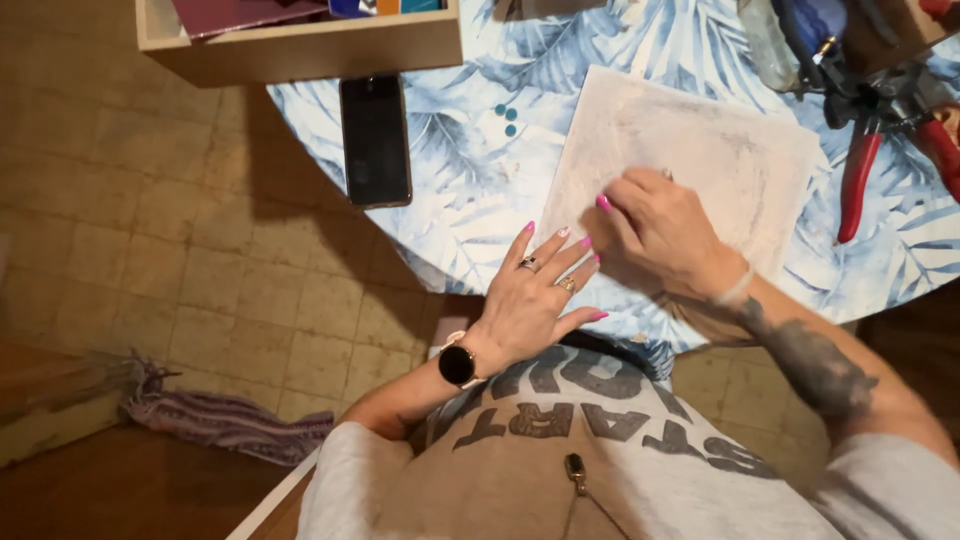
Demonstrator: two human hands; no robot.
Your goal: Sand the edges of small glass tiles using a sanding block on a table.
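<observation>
A pale grey square board (pixel 700 150) lies on a round table with a blue leaf-print cloth (pixel 470 200). My right hand (pixel 660 235) rests on the board's near left corner, fingers curled down onto it; whether something small is pinched under them is hidden. My left hand (pixel 535 295) lies flat at the table's near edge, fingers spread and pointing toward the board's corner, holding nothing. It wears rings and a black watch (pixel 457 365).
A black phone (pixel 375 140) lies near the table's left edge. A wooden box (pixel 300 45) holds coloured sheets at the top left. Red-handled pliers (pixel 870 150) lie at the right. Small teal dots (pixel 508 120) sit beside the board. Tiled floor lies to the left.
</observation>
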